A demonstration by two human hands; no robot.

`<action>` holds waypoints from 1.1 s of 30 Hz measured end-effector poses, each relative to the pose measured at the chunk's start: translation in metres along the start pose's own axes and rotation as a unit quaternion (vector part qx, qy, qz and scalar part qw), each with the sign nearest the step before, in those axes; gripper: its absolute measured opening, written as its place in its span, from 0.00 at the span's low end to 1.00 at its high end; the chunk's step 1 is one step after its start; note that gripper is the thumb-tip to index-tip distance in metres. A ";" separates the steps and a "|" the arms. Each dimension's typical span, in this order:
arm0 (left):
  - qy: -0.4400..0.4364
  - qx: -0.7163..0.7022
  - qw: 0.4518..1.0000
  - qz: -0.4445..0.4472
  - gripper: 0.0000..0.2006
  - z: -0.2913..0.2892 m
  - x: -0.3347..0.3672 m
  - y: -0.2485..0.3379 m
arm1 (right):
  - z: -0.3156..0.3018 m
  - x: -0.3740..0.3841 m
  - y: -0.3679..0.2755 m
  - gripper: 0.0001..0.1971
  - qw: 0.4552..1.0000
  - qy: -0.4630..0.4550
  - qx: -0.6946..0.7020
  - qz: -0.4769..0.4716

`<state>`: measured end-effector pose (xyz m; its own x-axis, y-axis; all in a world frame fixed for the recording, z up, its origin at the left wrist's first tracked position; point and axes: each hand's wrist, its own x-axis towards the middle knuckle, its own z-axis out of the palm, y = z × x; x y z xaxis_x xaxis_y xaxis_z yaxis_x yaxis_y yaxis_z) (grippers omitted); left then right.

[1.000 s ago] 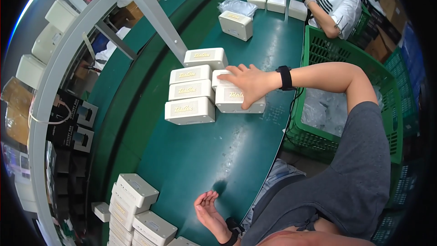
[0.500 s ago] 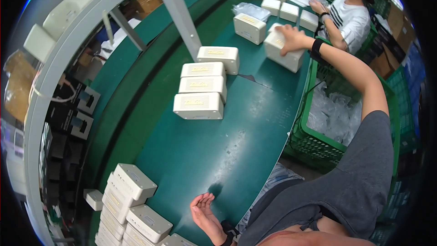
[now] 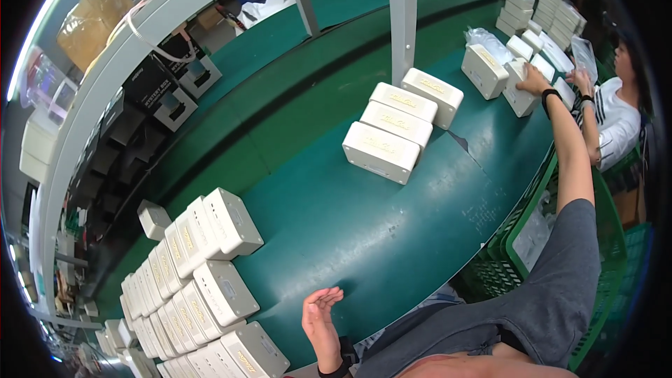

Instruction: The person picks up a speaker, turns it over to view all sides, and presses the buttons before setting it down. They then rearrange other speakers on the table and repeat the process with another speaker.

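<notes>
My right hand (image 3: pixel 536 83) reaches to the far right of the green bench, its fingers closed on the top of a white box-shaped device (image 3: pixel 519 101). Just left of it stands a similar white device (image 3: pixel 484 71), upright. My left hand (image 3: pixel 323 325) is held near the front edge of the bench, palm inward and fingers loosely bent, with nothing in it. A short row of white devices (image 3: pixel 381 150) with gold lettering on top stands mid-bench. At the lower left, long rows of the same devices (image 3: pixel 227 290) stand close together; my left hand is nearest these.
A grey metal post (image 3: pixel 401 21) rises behind the mid-bench row. A green crate (image 3: pixel 514 248) with clear plastic bags stands beside the bench's right edge. At the far right a co-worker (image 3: pixel 616 122) handles a clear bag near smaller white boxes. A bagged item (image 3: pixel 488 45) lies behind.
The view has swung, so the bench things appear further right and more rows show at lower left. My right hand still holds the device, now nearer the co-worker's boxes. My left hand stays cupped.
</notes>
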<state>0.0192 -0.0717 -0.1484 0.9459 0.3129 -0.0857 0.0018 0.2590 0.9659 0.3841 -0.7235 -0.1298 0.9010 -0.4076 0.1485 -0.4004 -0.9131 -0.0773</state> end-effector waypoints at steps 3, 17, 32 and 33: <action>0.002 0.001 1.000 -0.002 0.20 -0.001 0.000 0.001 | -0.006 0.009 -0.041 0.35 0.985 0.109 0.019 -0.133; -0.129 0.022 0.991 0.000 0.21 0.027 0.012 -0.002 | -0.001 -0.158 -0.323 0.41 0.938 -0.024 0.058 -0.342; -0.106 0.042 0.993 -0.004 0.22 -0.009 0.015 -0.003 | -0.011 -0.146 -0.261 0.33 0.937 -0.004 0.086 -0.340; -0.099 0.039 0.994 -0.004 0.22 -0.011 0.013 -0.003 | -0.011 -0.149 -0.259 0.34 0.934 -0.008 0.112 -0.340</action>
<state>0.0278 -0.0583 -0.1555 0.9910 0.1242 -0.0507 0.0267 0.1875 0.9819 0.3513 -0.4263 -0.1209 0.9375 0.2667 0.2233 0.3078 -0.9351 -0.1754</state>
